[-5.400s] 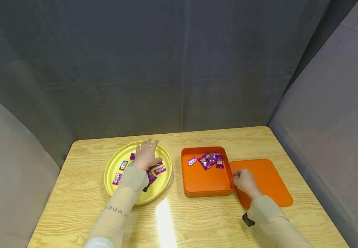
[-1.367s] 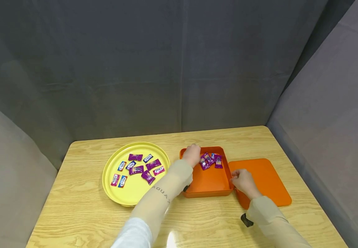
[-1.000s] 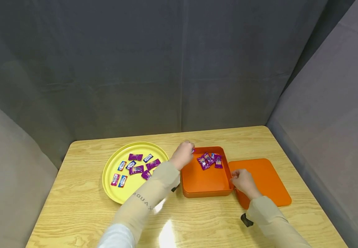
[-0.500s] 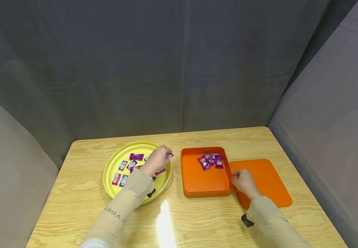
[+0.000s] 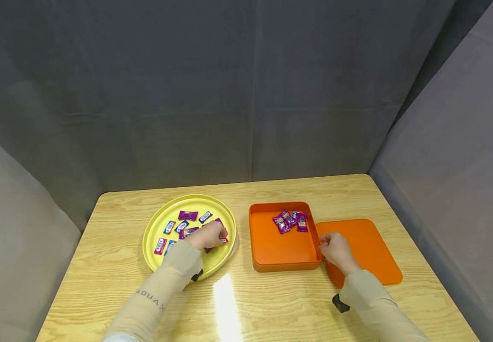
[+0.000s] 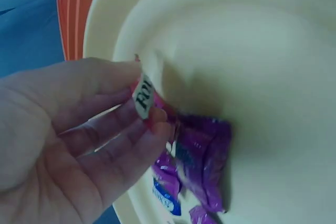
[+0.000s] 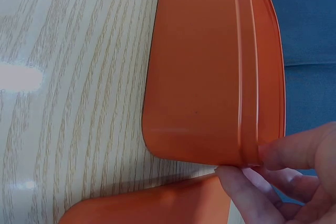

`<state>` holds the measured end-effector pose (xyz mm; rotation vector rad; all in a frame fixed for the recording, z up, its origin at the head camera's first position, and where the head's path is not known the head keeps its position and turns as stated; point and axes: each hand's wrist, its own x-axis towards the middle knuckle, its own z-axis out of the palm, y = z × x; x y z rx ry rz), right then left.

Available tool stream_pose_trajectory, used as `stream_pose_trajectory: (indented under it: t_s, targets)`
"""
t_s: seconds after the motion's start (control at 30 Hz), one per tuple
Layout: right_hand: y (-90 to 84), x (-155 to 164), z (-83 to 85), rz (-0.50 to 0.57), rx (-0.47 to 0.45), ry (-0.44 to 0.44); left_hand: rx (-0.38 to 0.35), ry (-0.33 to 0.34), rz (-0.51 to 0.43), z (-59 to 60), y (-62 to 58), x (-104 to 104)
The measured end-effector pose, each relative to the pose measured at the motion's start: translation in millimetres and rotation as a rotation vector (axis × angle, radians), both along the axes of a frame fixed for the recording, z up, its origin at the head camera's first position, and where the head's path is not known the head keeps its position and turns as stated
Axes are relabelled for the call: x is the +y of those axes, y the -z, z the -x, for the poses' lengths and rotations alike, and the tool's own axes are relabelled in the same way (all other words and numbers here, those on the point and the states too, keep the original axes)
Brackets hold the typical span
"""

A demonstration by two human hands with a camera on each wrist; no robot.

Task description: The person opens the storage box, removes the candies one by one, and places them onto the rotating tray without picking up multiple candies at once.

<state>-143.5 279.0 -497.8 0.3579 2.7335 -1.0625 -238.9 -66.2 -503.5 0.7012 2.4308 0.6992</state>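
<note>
My left hand [image 5: 208,234] is over the right part of the yellow round tray [image 5: 152,263]. In the left wrist view its thumb and fingers pinch a small pink wrapped candy [image 6: 144,95] with dark lettering on a white label. Right below it lies a purple wrapped candy [image 6: 205,156]. More candies in purple, pink and blue wrappers are spread on the tray, partly hidden by the hand. My right hand [image 5: 338,249] pinches the wall of the orange square box [image 5: 282,244] at its right side. Purple candies [image 5: 287,221] and a blue one sit toward the box's back.
An orange flat lid [image 5: 370,251] lies right of the box, under my right hand and wrist. Everything stands on a wooden table [image 5: 255,308] with dark cloth [image 5: 178,95] behind and pale cloth at both sides.
My left hand took the pink candy from the box's back left and carried it left, then down close over the tray. My right hand has stayed at the box.
</note>
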Motion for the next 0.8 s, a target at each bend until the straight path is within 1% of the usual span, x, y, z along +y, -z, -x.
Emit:
stream_pose_trajectory:
  t_s: [0.2,0.33,0.43,0.47,0.57,0.67,0.7,0.8]
  targets:
    - [0.0,0.8,-0.7,0.008,-0.007,0.001,-0.002,-0.001,0.07,-5.1,2.3,4.1]
    - [0.8,1.7,-0.6,0.011,0.001,0.002,-0.023,-0.023,0.073,-7.4,1.7,5.8]
    - [0.6,1.7,-1.1,0.014,0.004,0.003,-0.023,-0.028,0.069,-9.6,-0.6,6.9]
    - [0.3,1.6,-1.2,0.016,0.005,0.002,-0.005,-0.013,0.069,-10.7,-2.0,7.1]
    - [-0.2,1.4,-1.6,0.015,0.002,-0.002,0.021,-0.003,0.09,-11.0,-1.2,8.8]
    - [-0.7,1.2,-1.7,0.014,-0.003,-0.001,0.041,0.001,0.121,-11.1,0.4,11.2]
    - [-0.7,1.1,-1.7,0.013,-0.005,-0.001,0.037,-0.009,0.135,-10.7,1.5,12.2]
    - [-0.8,0.9,-1.7,0.015,-0.007,0.002,0.059,-0.004,0.165,-12.8,-0.4,14.1]
